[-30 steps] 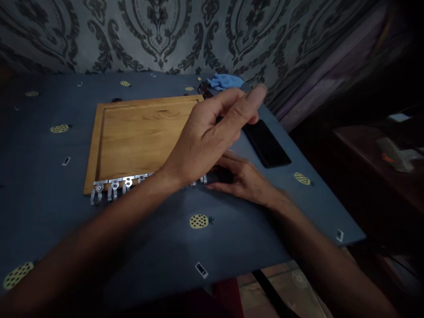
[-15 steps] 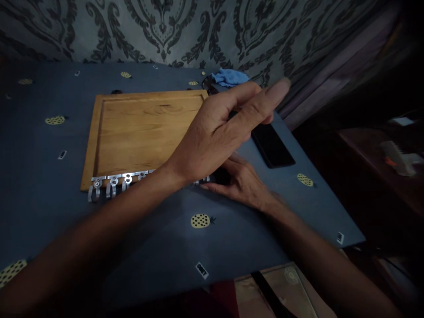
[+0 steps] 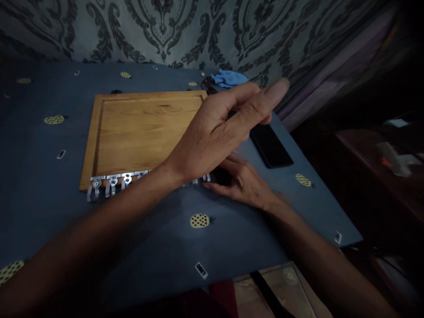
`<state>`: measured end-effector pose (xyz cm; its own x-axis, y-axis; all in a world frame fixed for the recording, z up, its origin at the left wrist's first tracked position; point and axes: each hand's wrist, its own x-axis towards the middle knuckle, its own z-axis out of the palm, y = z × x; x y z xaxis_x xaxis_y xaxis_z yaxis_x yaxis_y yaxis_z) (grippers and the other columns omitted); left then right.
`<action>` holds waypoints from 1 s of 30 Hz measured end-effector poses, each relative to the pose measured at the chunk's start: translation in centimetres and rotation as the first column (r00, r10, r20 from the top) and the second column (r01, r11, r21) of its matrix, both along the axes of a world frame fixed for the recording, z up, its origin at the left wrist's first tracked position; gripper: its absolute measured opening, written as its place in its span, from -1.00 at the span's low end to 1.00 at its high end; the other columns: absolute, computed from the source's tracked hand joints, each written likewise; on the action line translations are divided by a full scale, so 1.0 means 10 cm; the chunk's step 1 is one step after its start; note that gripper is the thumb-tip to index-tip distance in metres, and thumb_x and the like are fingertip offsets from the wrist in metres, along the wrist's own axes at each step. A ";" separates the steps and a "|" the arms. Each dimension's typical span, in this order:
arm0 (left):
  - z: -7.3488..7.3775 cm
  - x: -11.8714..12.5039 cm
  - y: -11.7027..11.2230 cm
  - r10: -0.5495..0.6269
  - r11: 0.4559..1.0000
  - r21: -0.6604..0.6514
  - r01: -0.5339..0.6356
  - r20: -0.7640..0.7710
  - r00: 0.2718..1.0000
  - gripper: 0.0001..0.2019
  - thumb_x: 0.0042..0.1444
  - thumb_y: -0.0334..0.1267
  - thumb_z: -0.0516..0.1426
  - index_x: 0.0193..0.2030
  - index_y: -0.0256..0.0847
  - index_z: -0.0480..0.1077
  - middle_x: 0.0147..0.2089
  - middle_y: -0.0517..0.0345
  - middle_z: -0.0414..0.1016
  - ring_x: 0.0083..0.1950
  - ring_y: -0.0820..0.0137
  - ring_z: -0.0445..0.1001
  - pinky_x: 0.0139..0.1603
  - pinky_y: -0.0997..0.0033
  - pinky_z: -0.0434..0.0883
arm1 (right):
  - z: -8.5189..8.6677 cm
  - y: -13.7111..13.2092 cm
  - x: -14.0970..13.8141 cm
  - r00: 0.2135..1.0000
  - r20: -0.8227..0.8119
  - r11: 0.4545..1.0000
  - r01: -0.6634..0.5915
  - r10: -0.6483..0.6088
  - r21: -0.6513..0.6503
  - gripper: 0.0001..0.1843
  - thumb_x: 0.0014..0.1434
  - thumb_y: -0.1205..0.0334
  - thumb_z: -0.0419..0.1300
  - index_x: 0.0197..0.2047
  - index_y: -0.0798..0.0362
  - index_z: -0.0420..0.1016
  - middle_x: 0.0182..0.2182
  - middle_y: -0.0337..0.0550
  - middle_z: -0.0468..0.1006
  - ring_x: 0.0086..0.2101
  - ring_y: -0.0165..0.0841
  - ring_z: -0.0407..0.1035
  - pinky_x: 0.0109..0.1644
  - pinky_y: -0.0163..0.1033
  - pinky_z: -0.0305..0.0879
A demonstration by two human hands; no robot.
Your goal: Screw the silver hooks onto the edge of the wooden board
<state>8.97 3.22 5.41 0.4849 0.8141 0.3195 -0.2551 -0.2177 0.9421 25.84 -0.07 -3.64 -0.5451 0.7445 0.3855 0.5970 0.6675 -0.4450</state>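
A wooden board with a raised frame (image 3: 139, 132) lies on the table. Along its near edge runs a row of metal hooks (image 3: 127, 180), partly covered by my left forearm. Raised above the board's right end is my left hand (image 3: 215, 132), its fingers curled and its thumb pointing up and right. What it grips, if anything, is hidden. My right hand (image 3: 247, 183) rests lower, by the board's near right corner, fingers bent and thumb close to the last hook. Its fingertips and anything between them are partly hidden behind my left hand.
A black phone (image 3: 271, 145) lies right of the hands. A blue cloth (image 3: 229, 78) sits at the back near the patterned wall covering (image 3: 162, 31). The pineapple-print tablecloth (image 3: 149, 260) ends on the right, beside a dark shelf (image 3: 374, 141) with objects on it.
The whole view has shifted very slightly. Both hands keep almost the same pose and place over the board's right end.
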 end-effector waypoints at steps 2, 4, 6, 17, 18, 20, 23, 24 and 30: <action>0.01 0.00 0.00 -0.005 1.000 -0.012 0.005 0.001 1.000 -0.56 0.43 -0.22 0.07 -0.54 -0.17 0.15 -0.57 0.34 0.11 -0.55 0.60 0.08 -0.49 0.49 0.16 | 0.00 0.00 0.00 1.000 0.004 1.000 0.000 0.000 -0.009 -0.59 0.30 -0.04 0.29 0.04 0.10 0.54 -0.06 0.05 0.60 -0.03 -0.09 0.49 0.08 0.06 0.46; 0.01 0.00 0.01 -0.014 1.000 -0.021 0.014 -0.005 1.000 -0.56 0.43 -0.22 0.06 -0.53 -0.16 0.17 -0.58 0.35 0.11 -0.56 0.59 0.08 -0.50 0.48 0.16 | 0.01 0.00 0.00 1.000 0.010 1.000 0.001 -0.001 -0.015 -0.57 0.30 -0.07 0.28 0.06 0.09 0.54 -0.04 0.05 0.59 -0.02 -0.07 0.49 0.09 0.08 0.46; 0.01 -0.01 0.02 -0.016 0.999 -0.031 0.015 -0.024 1.000 -0.58 0.44 -0.21 0.05 -0.52 -0.16 0.22 -0.58 0.34 0.11 -0.56 0.57 0.07 -0.49 0.47 0.17 | 0.01 0.00 0.01 1.000 0.013 1.000 0.004 -0.004 -0.022 -0.55 0.29 -0.08 0.28 0.08 0.08 0.54 -0.02 0.06 0.59 0.01 -0.06 0.48 0.10 0.09 0.45; -0.04 0.06 0.11 -0.037 0.994 -0.103 0.035 -0.020 0.999 -0.53 0.36 0.14 0.10 -0.46 -0.14 0.29 -0.65 0.36 -0.06 -0.60 0.54 0.06 -0.53 0.43 0.08 | 0.02 0.00 0.03 1.000 0.005 0.993 0.028 -0.028 -0.111 -0.52 0.27 -0.08 0.32 0.11 0.07 0.52 -0.02 0.04 0.59 -0.01 -0.09 0.49 0.07 0.04 0.47; -0.05 0.07 0.12 -0.045 0.995 -0.091 0.045 0.001 0.999 -0.50 0.34 0.19 0.09 -0.47 -0.14 0.28 -0.65 0.37 -0.07 -0.61 0.54 0.04 -0.55 0.43 0.05 | 0.02 0.00 0.02 1.000 0.005 0.993 0.030 -0.030 -0.113 -0.53 0.27 -0.08 0.31 0.09 0.07 0.53 -0.03 0.03 0.59 -0.02 -0.10 0.49 0.06 0.04 0.48; -0.06 0.07 0.15 -0.100 0.992 -0.074 0.102 0.028 0.995 -0.48 0.36 0.19 0.06 -0.48 -0.16 0.26 -0.66 0.40 -0.09 -0.64 0.60 -0.01 -0.58 0.47 0.02 | 0.02 0.01 0.02 0.999 0.004 0.994 0.032 -0.032 -0.109 -0.55 0.27 -0.09 0.31 0.06 0.06 0.53 -0.05 0.03 0.59 -0.04 -0.10 0.49 0.04 0.04 0.48; -0.04 0.05 0.22 -0.229 0.970 -0.081 0.230 0.019 0.973 -0.47 0.41 0.15 0.00 -0.47 -0.20 0.27 -0.67 0.47 -0.10 -0.70 0.69 -0.09 -0.61 0.57 -0.03 | 0.01 0.02 0.03 1.000 0.008 0.995 0.027 -0.026 -0.097 -0.55 0.27 -0.11 0.29 0.05 0.04 0.53 -0.06 0.03 0.59 -0.05 -0.10 0.48 0.04 0.07 0.48; -0.03 0.05 0.24 -0.260 0.961 -0.091 0.260 0.011 0.965 -0.46 0.41 0.15 0.00 -0.48 -0.21 0.28 -0.67 0.47 -0.10 -0.71 0.71 -0.11 -0.62 0.58 -0.05 | 0.01 0.03 0.02 1.000 0.009 0.995 0.022 -0.022 -0.096 -0.54 0.27 -0.12 0.29 0.05 0.04 0.53 -0.06 0.03 0.59 -0.05 -0.10 0.48 0.04 0.07 0.48; -0.02 0.01 0.28 -0.270 0.953 -0.134 0.273 0.040 0.962 -0.45 0.36 0.18 0.08 -0.51 -0.20 0.28 -0.70 0.46 -0.11 -0.72 0.68 -0.18 -0.65 0.51 -0.07 | -0.01 0.04 -0.01 1.000 0.018 0.997 0.013 -0.012 -0.074 -0.44 0.24 -0.23 0.28 0.07 0.05 0.52 -0.05 0.08 0.56 -0.01 -0.06 0.45 0.09 0.08 0.44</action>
<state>9.12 6.00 5.23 0.6882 0.6893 0.2265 -0.3070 -0.0062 0.9517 25.79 0.30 -3.69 -0.5417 0.7776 0.3193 0.6135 0.6254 -0.4822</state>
